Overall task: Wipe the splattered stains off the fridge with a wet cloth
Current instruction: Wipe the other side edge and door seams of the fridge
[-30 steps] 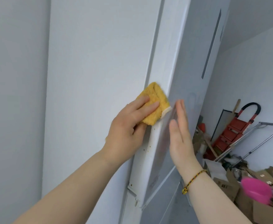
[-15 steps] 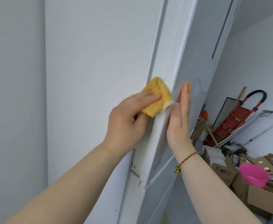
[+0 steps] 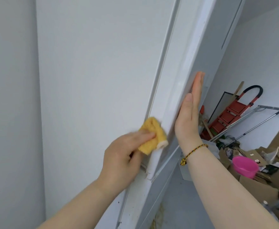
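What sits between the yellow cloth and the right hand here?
The fridge door's white edge: the left hand presses the cloth on one side, the right hand lies flat on the front. Head view.

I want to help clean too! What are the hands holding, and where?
The left hand grips the folded yellow terry cloth by its lower part; the flat right hand holds nothing.

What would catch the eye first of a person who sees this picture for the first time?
The yellow cloth stands out most: the left hand holds it against the white edge of the fridge door, near the middle of the picture. Just beside it, the right hand lies flat on the door's front, with a braided bracelet at the wrist. At lower right, a bright pink bowl sits among cardboard boxes.
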